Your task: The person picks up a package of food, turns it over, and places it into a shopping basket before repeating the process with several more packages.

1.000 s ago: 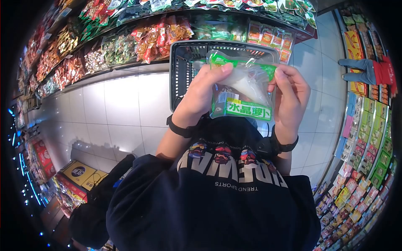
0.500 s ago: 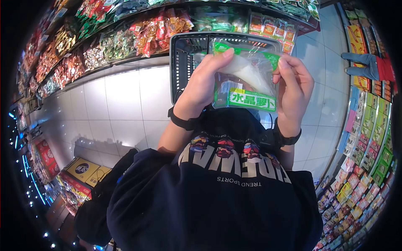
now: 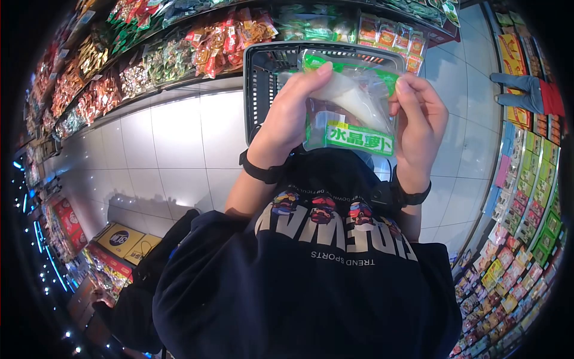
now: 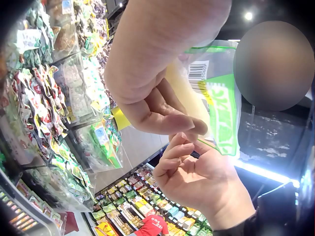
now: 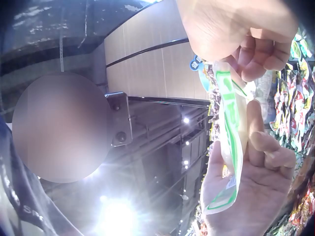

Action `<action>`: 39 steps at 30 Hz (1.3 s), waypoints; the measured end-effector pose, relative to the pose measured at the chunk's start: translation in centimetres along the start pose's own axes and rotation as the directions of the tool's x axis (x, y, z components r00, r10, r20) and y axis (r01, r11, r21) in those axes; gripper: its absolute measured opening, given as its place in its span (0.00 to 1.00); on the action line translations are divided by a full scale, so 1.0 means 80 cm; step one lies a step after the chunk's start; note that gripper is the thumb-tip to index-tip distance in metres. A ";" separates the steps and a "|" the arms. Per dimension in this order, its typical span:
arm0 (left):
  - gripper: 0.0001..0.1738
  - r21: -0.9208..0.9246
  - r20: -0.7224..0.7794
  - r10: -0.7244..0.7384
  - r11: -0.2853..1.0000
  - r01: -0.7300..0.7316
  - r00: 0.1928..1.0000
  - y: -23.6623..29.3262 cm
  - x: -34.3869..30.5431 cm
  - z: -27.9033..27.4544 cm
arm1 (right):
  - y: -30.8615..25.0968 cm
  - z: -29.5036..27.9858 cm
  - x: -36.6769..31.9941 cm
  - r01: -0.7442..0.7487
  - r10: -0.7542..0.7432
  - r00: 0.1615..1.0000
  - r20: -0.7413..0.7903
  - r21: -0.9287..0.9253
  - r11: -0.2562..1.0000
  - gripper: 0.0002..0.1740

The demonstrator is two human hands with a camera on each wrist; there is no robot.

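Note:
Both hands hold up a clear plastic pack of white radish [image 3: 360, 139] with green trim and a green label, in front of the chest. At its upper left, the left hand [image 3: 286, 112] grips the pack, thumb lying over the front. My right hand [image 3: 422, 127] pinches the upper right corner between thumb and fingers. In the left wrist view the pack [image 4: 224, 110] shows a barcode beside the label. The right wrist view catches the pack [image 5: 230, 123] nearly edge-on, with the left hand [image 5: 256, 196] behind it.
A dark grey shopping basket [image 3: 258, 90] is behind the pack. Shelves of bagged snacks [image 3: 224, 45] run along the far side, and packet racks [image 3: 526, 203] line the right. A person in red [image 3: 551, 99] stands at right; a dark sleeve [image 3: 134, 311] shows lower left.
The hands, pack and basket sit slightly higher in the head view than a second ago. Both hands keep their hold. At lower left, another person's hand has come into view.

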State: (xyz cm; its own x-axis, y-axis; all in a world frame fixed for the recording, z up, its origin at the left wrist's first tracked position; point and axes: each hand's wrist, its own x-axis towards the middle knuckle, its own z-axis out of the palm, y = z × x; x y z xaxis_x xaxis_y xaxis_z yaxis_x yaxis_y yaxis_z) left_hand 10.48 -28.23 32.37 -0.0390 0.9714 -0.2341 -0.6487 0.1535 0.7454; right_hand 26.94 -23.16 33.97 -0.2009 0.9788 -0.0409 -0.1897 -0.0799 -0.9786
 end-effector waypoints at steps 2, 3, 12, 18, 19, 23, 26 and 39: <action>0.22 -0.013 0.019 -0.009 1.000 0.009 1.000 -0.001 0.001 0.000 | 0.002 -0.001 0.000 0.005 -0.005 1.000 0.002 0.006 1.000 0.08; 0.22 -0.016 0.020 -0.011 1.000 0.011 1.000 -0.001 0.001 0.000 | 0.003 -0.002 0.000 0.007 -0.007 1.000 0.002 0.001 1.000 0.08; 0.23 0.017 0.036 -0.019 1.000 0.019 0.999 0.001 -0.002 0.002 | 0.005 -0.002 -0.002 0.000 0.000 1.000 -0.008 0.005 1.000 0.08; 0.22 0.014 0.010 -0.045 0.999 0.044 0.999 0.002 -0.004 0.004 | 0.004 -0.003 -0.004 -0.018 0.018 1.000 -0.012 -0.001 1.000 0.08; 0.22 0.029 -0.006 -0.055 0.998 0.055 0.998 0.001 -0.003 0.004 | 0.004 -0.003 -0.003 -0.032 0.032 0.999 -0.016 -0.012 0.999 0.08; 0.22 0.045 -0.006 -0.038 0.998 0.039 0.999 0.001 -0.003 0.003 | 0.002 -0.002 -0.004 -0.038 0.038 0.999 -0.014 -0.021 0.999 0.08; 0.23 0.046 -0.009 -0.039 0.998 0.040 0.999 0.003 -0.004 0.004 | 0.004 -0.002 -0.004 -0.038 0.038 0.999 -0.023 -0.008 0.999 0.08; 0.22 0.633 0.019 -0.046 0.774 0.024 0.999 -0.025 0.019 -0.033 | 0.061 -0.031 -0.007 -0.437 0.430 0.806 0.407 -0.080 0.896 0.20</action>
State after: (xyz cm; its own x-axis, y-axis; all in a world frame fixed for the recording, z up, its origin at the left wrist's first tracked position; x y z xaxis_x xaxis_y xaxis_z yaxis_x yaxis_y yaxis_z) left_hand 9.69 -27.56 28.85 0.0057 0.9666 -0.2562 -0.0217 0.2562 0.9664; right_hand 28.52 -23.59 28.72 -0.6345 0.6776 -0.3718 -0.0050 -0.4846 -0.8747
